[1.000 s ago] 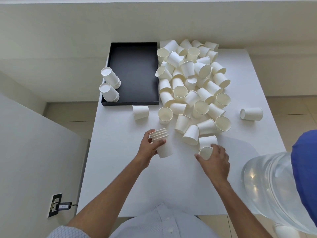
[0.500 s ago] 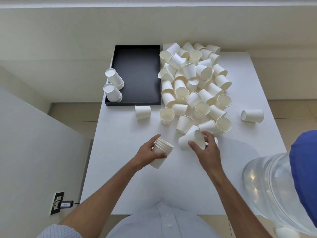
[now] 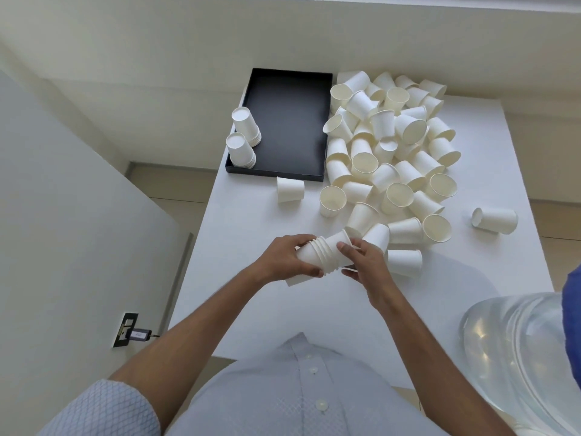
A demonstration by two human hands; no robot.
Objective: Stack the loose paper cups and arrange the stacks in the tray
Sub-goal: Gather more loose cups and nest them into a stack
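Stacks [image 3: 244, 140] are standing inverted in the tray [image 3: 284, 121] at its left edge. Left hand [image 3: 287, 258] is grasping a nested stack [image 3: 317, 256] above the surface [image 3: 251, 309]; right hand [image 3: 361, 262] is gripping a cup [image 3: 341, 247] at its mouth. Loose cups [image 3: 393, 152] are lying heaped right of the tray.

text: none legible | cups [image 3: 390, 146]: plain white | tray [image 3: 284, 121]: unmarked black

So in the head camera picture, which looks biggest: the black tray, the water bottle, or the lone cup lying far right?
1. Water bottle, though it is nearest and cut off.
2. Black tray.
3. Lone cup, clearly smallest.
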